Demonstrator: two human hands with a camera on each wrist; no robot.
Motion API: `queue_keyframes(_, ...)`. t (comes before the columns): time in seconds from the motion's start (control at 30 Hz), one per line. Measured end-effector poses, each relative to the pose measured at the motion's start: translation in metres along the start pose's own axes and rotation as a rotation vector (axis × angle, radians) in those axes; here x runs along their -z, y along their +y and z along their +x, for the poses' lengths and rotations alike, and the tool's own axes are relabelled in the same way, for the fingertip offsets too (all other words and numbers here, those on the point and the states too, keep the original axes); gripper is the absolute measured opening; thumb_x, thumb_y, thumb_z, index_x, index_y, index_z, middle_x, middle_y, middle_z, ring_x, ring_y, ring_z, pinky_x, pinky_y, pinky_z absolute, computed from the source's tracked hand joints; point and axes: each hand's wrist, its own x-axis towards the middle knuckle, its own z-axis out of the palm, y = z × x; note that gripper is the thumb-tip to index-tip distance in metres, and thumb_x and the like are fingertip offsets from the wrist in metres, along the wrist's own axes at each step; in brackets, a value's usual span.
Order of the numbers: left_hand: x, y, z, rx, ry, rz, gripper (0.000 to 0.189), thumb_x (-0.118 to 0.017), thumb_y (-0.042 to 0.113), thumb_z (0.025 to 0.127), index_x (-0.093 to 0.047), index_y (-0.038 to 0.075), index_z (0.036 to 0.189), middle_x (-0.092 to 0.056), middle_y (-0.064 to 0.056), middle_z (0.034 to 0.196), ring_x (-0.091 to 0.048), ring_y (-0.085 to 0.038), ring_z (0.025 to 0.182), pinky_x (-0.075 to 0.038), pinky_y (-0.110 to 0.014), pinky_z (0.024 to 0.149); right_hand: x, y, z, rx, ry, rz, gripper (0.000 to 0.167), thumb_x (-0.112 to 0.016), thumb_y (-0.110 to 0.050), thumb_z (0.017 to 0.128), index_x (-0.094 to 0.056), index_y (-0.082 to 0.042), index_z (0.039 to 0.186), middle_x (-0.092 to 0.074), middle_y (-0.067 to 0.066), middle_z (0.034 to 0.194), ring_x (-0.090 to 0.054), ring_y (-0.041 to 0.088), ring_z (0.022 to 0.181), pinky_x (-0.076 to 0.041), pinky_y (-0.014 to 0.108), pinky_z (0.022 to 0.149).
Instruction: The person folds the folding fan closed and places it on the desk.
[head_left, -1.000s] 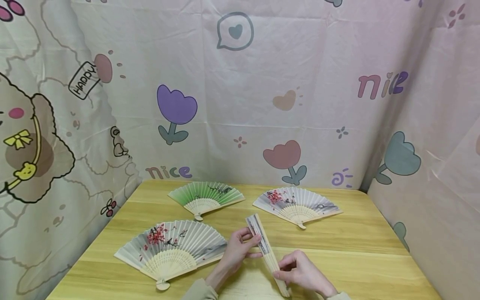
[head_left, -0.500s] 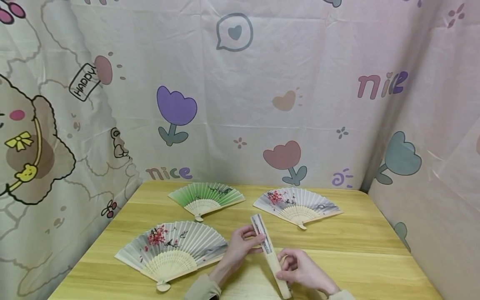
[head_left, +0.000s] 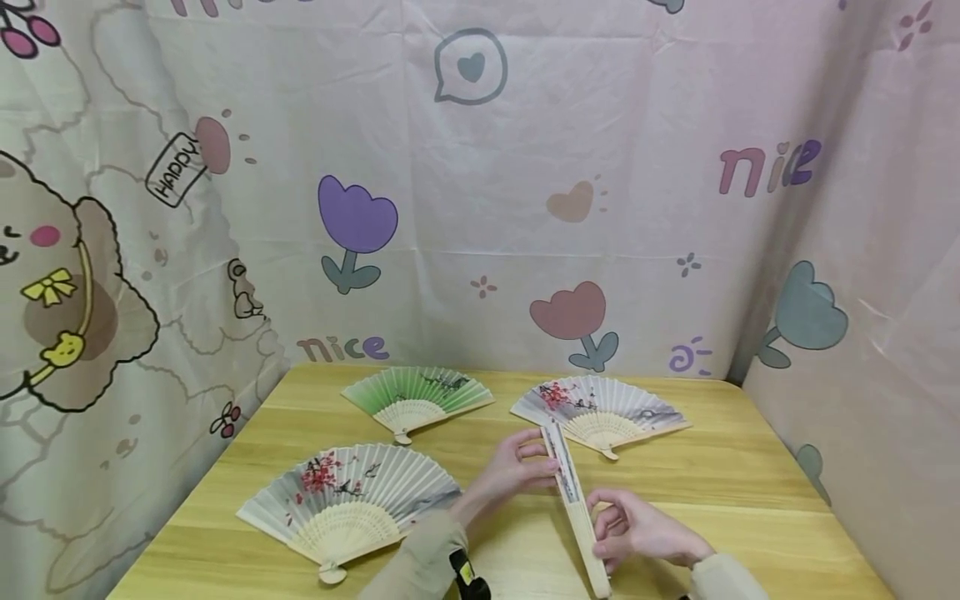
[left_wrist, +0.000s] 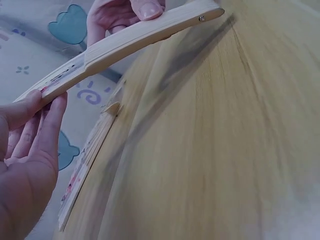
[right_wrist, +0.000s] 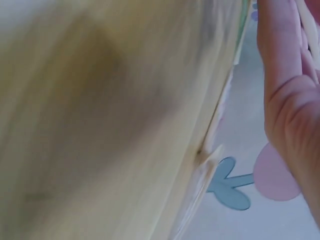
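Head view: I hold a folded fan above the desk, right of its middle, my left grip pinching the printed end between thumb and fingers, my right grip pinching the pale ribs lower down. Its long axis slants from the far edge toward the near one, the printed end pointing away and slightly left, the other end toward me and slightly right. A green fan and a white fan lie spread along the far edge; a grey-white fan lies spread near the left edge, partly behind my left sleeve. Room for moving runs over plain wood from my right grip to the right edge. The printed end overlaps the white fan in this view, and the near edge is cut off.

Left wrist view: the folded fan slopes from my left fingertips up to a rivet, my right thumb lying along the ribs, its shadow on the desk apart from it. A spread fan beyond shows only edge-on.

Right wrist view: my right grip is cropped at the right border, so from here I cannot tell what it holds; the desk is blurred and shadowed.
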Motion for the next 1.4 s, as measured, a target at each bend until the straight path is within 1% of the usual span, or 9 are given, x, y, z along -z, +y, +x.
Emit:
queue_keyframes(0.17,-0.014,-0.005,0.017,0.026,-0.025,0.007,0.057,-0.067,-0.010,0.087,-0.048,-0.003,0.140,-0.069,-0.010,0.107,-0.072,-0.016,0.086,-0.066,-0.039,0.091,0.017,0.007,-0.009,-0.050,-0.035,0.025,0.052,-0.068,0.003,0.089,-0.031,0.018,0.121,-0.065,-0.002,0.089,-0.073,0.013,0.077,-0.068,0.031,0.072)
queue_keyframes(0.33,-0.032,-0.011,0.033,0.045,0.001,0.009,0.053,-0.068,-0.014,0.085,-0.052,-0.005,0.135,-0.069,-0.015,0.107,-0.072,-0.017,0.081,-0.067,-0.037,0.087,0.034,0.014,-0.017,-0.086,-0.059,0.067,0.049,-0.064,0.004,0.091,-0.028,0.022,0.120,-0.070,-0.003,0.090,-0.074,0.013,0.077,-0.068,0.030,0.073)
queue_keyframes(0.5,-0.046,-0.021,0.047,0.051,0.019,0.027,0.046,-0.070,-0.017,0.082,-0.058,-0.006,0.125,-0.070,-0.013,0.100,-0.071,-0.014,0.074,-0.068,-0.037,0.082,0.049,0.017,-0.028,-0.102,-0.079,0.077,0.045,-0.062,0.006,0.091,-0.030,0.027,0.114,-0.071,-0.005,0.089,-0.073,0.011,0.078,-0.067,0.027,0.072)
queue_keyframes(0.6,-0.051,-0.028,0.052,0.049,0.016,0.042,0.042,-0.071,-0.018,0.081,-0.061,-0.007,0.120,-0.071,-0.011,0.095,-0.070,-0.013,0.071,-0.068,-0.036,0.079,0.056,0.018,-0.035,-0.124,-0.084,0.084,0.036,-0.064,0.006,0.090,-0.037,0.023,0.108,-0.072,-0.006,0.088,-0.073,0.010,0.078,-0.067,0.026,0.073)
queue_keyframes(0.7,-0.053,-0.033,0.053,0.064,0.018,0.050,0.038,-0.071,-0.018,0.080,-0.063,-0.008,0.116,-0.072,-0.015,0.092,-0.069,-0.013,0.068,-0.068,-0.035,0.078,0.060,0.019,-0.038,-0.154,-0.080,0.102,0.023,-0.064,0.006,0.090,-0.048,0.008,0.106,-0.074,-0.005,0.087,-0.073,0.010,0.078,-0.067,0.026,0.072)
queue_keyframes(0.83,-0.053,-0.037,0.051,0.109,0.028,0.098,0.031,-0.071,-0.018,0.080,-0.066,-0.011,0.109,-0.074,-0.022,0.089,-0.070,-0.012,0.067,-0.069,-0.033,0.077,0.060,0.021,-0.040,-0.194,-0.072,0.116,0.022,-0.066,0.004,0.090,-0.054,-0.003,0.107,-0.076,-0.003,0.086,-0.073,0.010,0.076,-0.067,0.024,0.071)
queue_keyframes(1.07,-0.057,-0.034,0.046,0.157,0.057,0.191,0.025,-0.073,-0.019,0.077,-0.068,-0.015,0.102,-0.073,-0.031,0.093,-0.074,-0.019,0.071,-0.069,-0.035,0.075,0.060,0.021,-0.040,-0.270,-0.068,0.128,0.023,-0.070,0.000,0.089,-0.054,-0.003,0.106,-0.075,-0.002,0.083,-0.073,0.009,0.073,-0.066,0.022,0.067)
queue_keyframes(1.27,-0.060,-0.028,0.045,0.205,0.133,0.249,0.023,-0.074,-0.020,0.076,-0.070,-0.016,0.097,-0.074,-0.030,0.090,-0.076,-0.027,0.076,-0.069,-0.038,0.072,0.060,0.019,-0.039,-0.274,-0.065,0.130,0.025,-0.068,0.000,0.091,-0.053,0.000,0.110,-0.075,-0.001,0.084,-0.073,0.009,0.072,-0.065,0.020,0.065)
queue_keyframes(1.4,-0.059,-0.022,0.043,0.225,0.152,0.279,0.022,-0.076,-0.018,0.075,-0.071,-0.016,0.096,-0.075,-0.027,0.087,-0.076,-0.027,0.075,-0.069,-0.037,0.071,0.059,0.016,-0.039,-0.272,-0.036,0.094,0.028,-0.068,0.001,0.091,-0.051,0.005,0.113,-0.074,0.001,0.083,-0.072,0.010,0.070,-0.065,0.019,0.063)
